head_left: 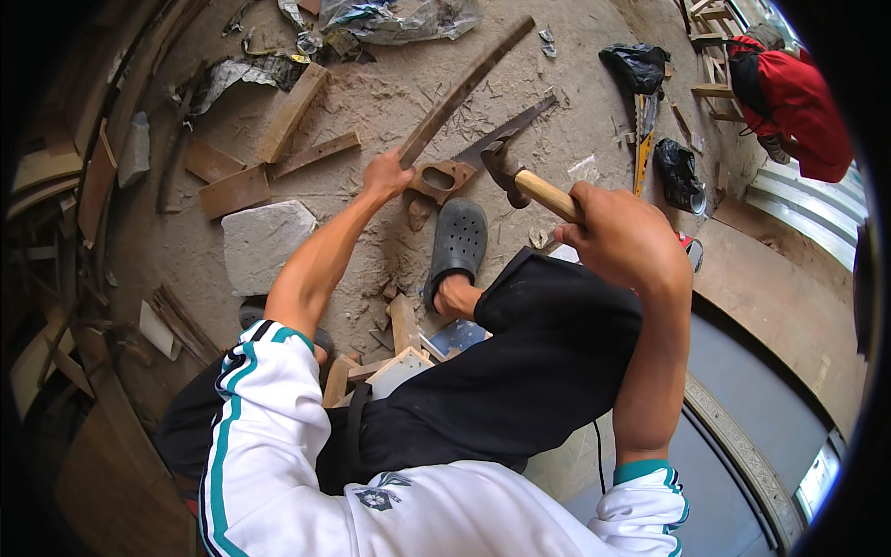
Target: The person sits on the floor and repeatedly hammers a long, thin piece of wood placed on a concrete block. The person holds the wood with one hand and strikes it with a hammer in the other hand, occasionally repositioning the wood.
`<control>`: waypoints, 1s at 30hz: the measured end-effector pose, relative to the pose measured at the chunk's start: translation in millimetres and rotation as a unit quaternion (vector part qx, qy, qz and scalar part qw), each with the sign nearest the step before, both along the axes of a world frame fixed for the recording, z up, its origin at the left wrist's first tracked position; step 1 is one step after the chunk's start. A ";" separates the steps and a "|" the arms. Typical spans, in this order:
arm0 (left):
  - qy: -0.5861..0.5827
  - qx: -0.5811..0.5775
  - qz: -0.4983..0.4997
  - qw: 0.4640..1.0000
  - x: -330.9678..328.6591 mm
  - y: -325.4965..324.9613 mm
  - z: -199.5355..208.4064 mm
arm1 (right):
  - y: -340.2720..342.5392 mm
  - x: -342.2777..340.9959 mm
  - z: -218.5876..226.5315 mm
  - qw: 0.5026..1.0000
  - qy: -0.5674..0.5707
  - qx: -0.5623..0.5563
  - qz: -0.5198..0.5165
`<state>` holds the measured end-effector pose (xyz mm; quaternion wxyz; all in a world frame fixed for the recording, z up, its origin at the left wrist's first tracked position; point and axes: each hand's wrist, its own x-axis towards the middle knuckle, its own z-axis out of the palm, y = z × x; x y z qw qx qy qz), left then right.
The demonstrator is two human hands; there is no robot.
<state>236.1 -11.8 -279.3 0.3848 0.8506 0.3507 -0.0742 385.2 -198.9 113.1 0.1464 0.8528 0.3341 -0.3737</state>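
My right hand [620, 237] grips the wooden handle of a claw hammer [520, 176], whose dark head hangs raised above the ground. My left hand [386, 173] reaches forward and holds the lower end of a long thin wooden strip [469, 85] that slants away to the upper right. A hand saw [483, 148] with a wooden handle lies on the dirt right beside that hand. My foot in a dark perforated clog [456, 243] rests just below the saw, and my knee in black trousers [548, 343] is bent under the hammer arm.
Sawdust-covered ground holds short planks [290, 113], a flat grey slab [263, 243], plastic sheeting [399, 17] and black bags [640, 63]. Small wood offcuts [401, 325] lie by my leg. A person in red [794, 97] works at the far right near a wooden frame. Curved boards line the left.
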 end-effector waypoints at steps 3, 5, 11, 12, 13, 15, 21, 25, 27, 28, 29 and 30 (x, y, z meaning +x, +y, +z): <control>-0.051 -0.031 0.034 0.998 40.3 -3.9 10.7 | -5.6 1.9 -0.9 1.000 0.002 0.016 0.000; -0.079 -0.044 0.041 0.995 58.7 -3.3 15.9 | -4.7 4.5 -1.4 1.000 0.017 0.003 -0.002; -0.104 -0.309 0.087 0.941 58.2 -22.7 62.3 | -16.4 17.0 -9.9 1.000 0.020 -0.001 -0.008; -0.094 -0.327 0.087 0.936 52.2 -27.6 73.8 | -20.0 19.4 -13.6 1.000 0.020 0.006 -0.005; -0.117 -0.329 0.093 0.933 43.2 -29.0 77.6 | -18.4 19.5 -15.5 1.000 0.016 0.003 -0.003; -0.162 -0.331 0.108 0.923 23.5 -31.9 85.0 | -13.0 18.7 -16.3 1.000 0.007 -0.004 0.003; -0.197 -0.356 0.191 0.893 -41.1 -31.5 131.8 | -5.2 7.7 -11.7 0.999 -0.016 0.032 0.017; -0.219 -0.303 0.211 0.903 -101.8 -19.4 151.1 | 6.7 -5.9 -11.1 0.997 -0.011 0.036 0.068; -0.223 -0.327 0.245 0.885 -137.5 -10.6 154.2 | 18.8 -19.5 -9.0 0.997 0.002 0.010 0.076; -0.223 -0.334 0.259 0.878 -158.1 -6.2 156.1 | 26.6 -26.3 -12.2 0.996 0.009 0.009 0.091; -0.226 -0.345 0.268 0.871 -172.8 -2.9 162.0 | 30.7 -29.7 -15.3 0.994 0.004 0.008 0.108; -0.226 -0.348 0.273 0.868 -187.9 -1.2 167.8 | 35.2 -32.7 -19.9 0.992 0.000 0.007 0.124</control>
